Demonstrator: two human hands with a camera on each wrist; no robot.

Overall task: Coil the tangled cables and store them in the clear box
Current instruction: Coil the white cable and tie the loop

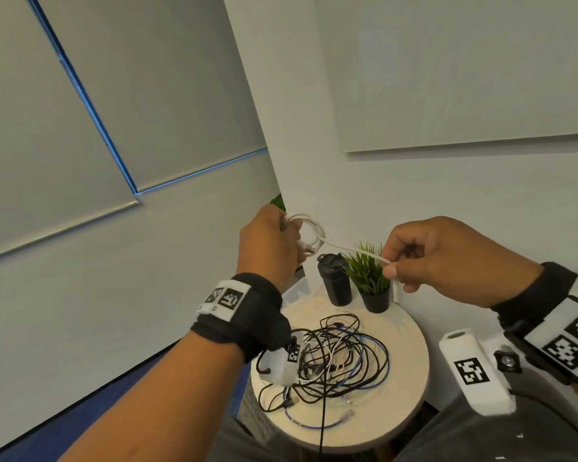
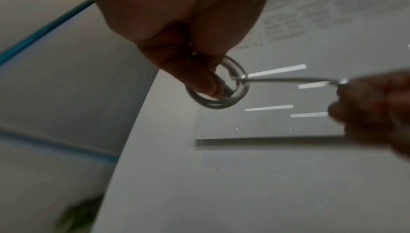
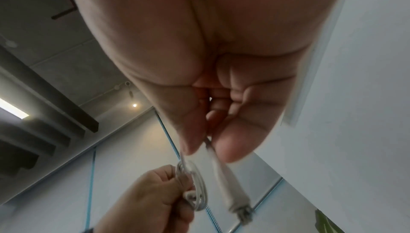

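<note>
My left hand (image 1: pixel 274 245) is raised above the table and grips a small coil of white cable (image 1: pixel 309 233), its loops seen in the left wrist view as the coil (image 2: pixel 221 91). A straight run of that cable leads right to my right hand (image 1: pixel 411 261), which pinches it near its plug end (image 3: pixel 235 196) between thumb and forefinger. A tangled pile of black, blue and white cables (image 1: pixel 334 358) lies on the round white table (image 1: pixel 411 388) below. No clear box is visible.
A black lidded cup (image 1: pixel 336 278) and a small green plant in a black pot (image 1: pixel 371 278) stand at the table's back edge. The table sits in a corner against white walls. Another plant's leaves (image 1: pixel 277 201) show behind my left hand.
</note>
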